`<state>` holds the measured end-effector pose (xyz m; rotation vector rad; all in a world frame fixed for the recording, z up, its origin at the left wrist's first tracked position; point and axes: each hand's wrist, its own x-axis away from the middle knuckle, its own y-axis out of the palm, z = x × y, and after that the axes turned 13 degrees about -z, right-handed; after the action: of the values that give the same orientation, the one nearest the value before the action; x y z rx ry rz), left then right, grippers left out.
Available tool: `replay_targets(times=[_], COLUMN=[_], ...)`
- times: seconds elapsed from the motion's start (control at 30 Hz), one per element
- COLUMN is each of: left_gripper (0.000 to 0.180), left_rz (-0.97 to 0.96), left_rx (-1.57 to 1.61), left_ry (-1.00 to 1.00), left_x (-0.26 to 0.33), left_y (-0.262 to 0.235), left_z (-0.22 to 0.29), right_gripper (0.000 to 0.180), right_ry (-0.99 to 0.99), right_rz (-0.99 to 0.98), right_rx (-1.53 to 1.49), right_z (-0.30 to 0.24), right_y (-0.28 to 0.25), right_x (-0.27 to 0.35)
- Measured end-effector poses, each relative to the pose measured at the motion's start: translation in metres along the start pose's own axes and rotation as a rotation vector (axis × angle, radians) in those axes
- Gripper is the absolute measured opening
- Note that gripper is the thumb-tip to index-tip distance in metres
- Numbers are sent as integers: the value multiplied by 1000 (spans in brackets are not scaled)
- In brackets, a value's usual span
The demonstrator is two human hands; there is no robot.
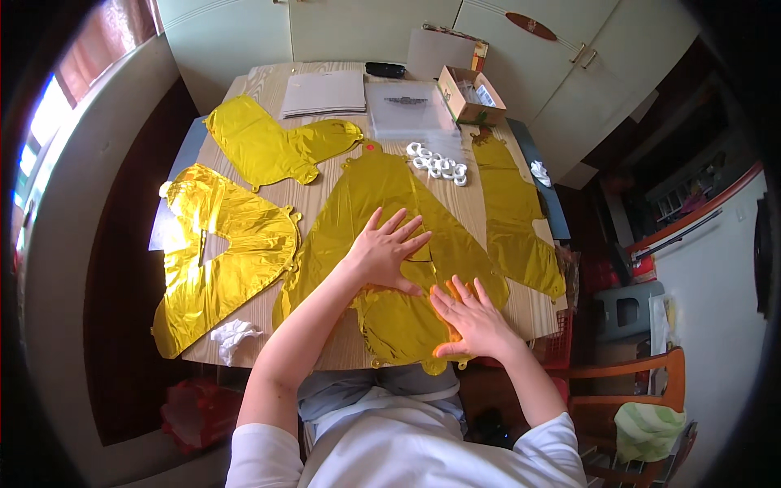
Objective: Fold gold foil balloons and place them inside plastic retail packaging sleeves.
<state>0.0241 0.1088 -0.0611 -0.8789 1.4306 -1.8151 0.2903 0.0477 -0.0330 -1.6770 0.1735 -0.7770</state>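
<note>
A flat, uninflated gold foil balloon (382, 191) lies in the middle of the table, its lower part reaching the near edge. My left hand (386, 250) rests on its middle with fingers spread, holding nothing. Lower and to the right, my right hand (472, 319) lies on the same foil near the table's front edge, fingers apart and also without anything in them. On the left are a crumpled, shiny gold foil balloon (244, 244) and, farther back, another gold foil balloon (252, 146). A long gold foil balloon (508, 195) lies along the right side.
White ribbon rolls (438, 165) sit behind the middle foil. Farther back are grey boards (324, 93), clear plastic bags (407, 114), a black case (385, 70) and an open cardboard box (472, 96). Crumpled tissue (234, 337) lies at the front left. A wooden chair (634, 370) stands at right.
</note>
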Motion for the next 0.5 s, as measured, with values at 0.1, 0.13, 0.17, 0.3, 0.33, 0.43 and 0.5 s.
replay_targets(times=[0.1,0.13,0.17,0.3,0.33,0.43,0.5], left_gripper=[113,113,114,114,114,114,114], left_rz=[23,23,20,14,14,5,10], left_rx=[11,12,15,15,12,5,2], left_ry=[13,14,12,13,13,6,10], left_x=[0,0,0,1,0,0,0], left_y=[2,2,1,0,0,1,1], left_z=[-1,-1,0,0,0,0,-1], right_gripper=[90,85,75,66,63,46,37], right_ry=[-9,-12,-22,-52,-68,-150,87], right_rz=[-5,-5,30,50,53,145,357], right_rx=[-4,-4,-19,-72,-115,-239,-425], right_z=[-6,-9,-14,-24,-25,-23,-21], right_y=[7,8,7,13,17,16,22], right_x=[14,19,25,45,50,63,69])
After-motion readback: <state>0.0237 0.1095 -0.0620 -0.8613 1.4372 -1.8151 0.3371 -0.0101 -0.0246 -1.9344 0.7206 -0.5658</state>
